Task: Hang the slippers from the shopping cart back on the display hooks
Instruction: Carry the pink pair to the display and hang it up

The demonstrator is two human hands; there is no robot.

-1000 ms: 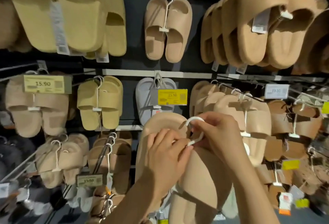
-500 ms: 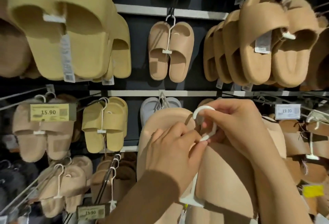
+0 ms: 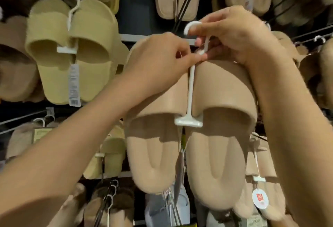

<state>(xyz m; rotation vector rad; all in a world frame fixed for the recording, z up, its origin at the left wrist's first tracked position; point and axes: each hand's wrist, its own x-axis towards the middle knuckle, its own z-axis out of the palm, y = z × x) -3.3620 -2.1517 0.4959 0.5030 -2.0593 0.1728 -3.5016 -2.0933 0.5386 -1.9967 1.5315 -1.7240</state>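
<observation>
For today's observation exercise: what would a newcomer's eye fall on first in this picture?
First, the pair of beige slippers held up at centre, joined by a white plastic hanger. The left hand pinches the hanger's stem while the right hand grips it just below its hook. To the left, a yellow pair hangs on the display.

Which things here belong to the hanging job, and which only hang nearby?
Job: beige slippers, white hanger, left hand, right hand.
Nearby: yellow slippers, grey slippers, round tag.
</observation>
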